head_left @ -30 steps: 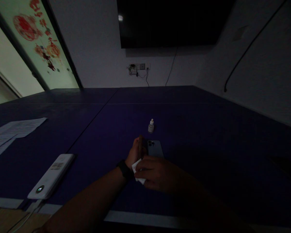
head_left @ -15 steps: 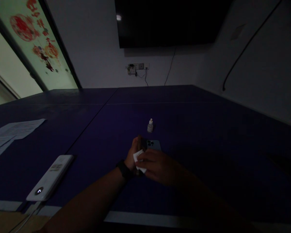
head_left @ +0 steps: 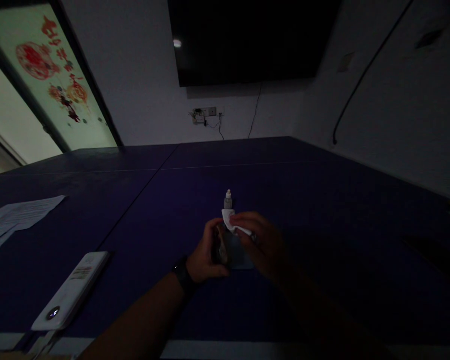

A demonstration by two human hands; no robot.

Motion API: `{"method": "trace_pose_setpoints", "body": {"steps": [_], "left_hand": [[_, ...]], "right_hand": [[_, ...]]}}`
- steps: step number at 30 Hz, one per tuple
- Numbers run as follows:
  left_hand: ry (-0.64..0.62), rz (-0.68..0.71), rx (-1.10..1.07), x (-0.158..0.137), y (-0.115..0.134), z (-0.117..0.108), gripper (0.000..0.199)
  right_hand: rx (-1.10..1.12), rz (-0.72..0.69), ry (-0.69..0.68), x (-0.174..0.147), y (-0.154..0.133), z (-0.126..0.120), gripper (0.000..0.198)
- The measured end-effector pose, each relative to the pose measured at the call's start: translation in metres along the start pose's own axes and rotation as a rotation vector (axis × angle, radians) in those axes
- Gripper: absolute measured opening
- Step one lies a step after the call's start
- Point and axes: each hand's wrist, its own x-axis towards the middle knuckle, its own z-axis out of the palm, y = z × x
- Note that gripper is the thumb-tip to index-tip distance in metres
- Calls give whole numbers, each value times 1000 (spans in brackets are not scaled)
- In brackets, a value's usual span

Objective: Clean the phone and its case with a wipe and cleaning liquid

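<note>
My left hand (head_left: 205,260) is closed around the edges of a brownish phone case (head_left: 222,246), held tilted above the table; dim light blurs its details. My right hand (head_left: 264,245) pinches a folded white tissue (head_left: 229,220) at the top end of the case. Whether the tissue touches the case, I cannot tell. A blue-grey phone (head_left: 240,257) lies back up on the table between my hands, partly covered by my right fingers. Just beyond the tissue stands a small clear dropper bottle (head_left: 228,201) with a white cap.
The dark blue table (head_left: 165,200) has a seam running across it. At the left lie a white power bank (head_left: 75,287) with a cable and printed papers (head_left: 26,215). A dark flat object (head_left: 431,255) lies at the right. A screen (head_left: 247,45) hangs on the far wall.
My right hand with the tissue has moved up and away from me, towards the bottle. My left hand has turned the case, so more of its face shows. The phone is more exposed.
</note>
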Motion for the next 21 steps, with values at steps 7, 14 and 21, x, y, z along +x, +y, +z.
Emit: {"method": "trace_pose_setpoints", "body": {"steps": [7, 14, 21], "left_hand": [[-123, 148, 246, -4, -2, -8, 85], [-189, 217, 331, 0, -14, -15, 79], [-368, 448, 531, 4, -29, -26, 85]], "right_hand": [[56, -116, -270, 5, 1, -5, 26], [17, -215, -383, 11, -7, -12, 26], [86, -257, -400, 11, -2, -12, 26]]}}
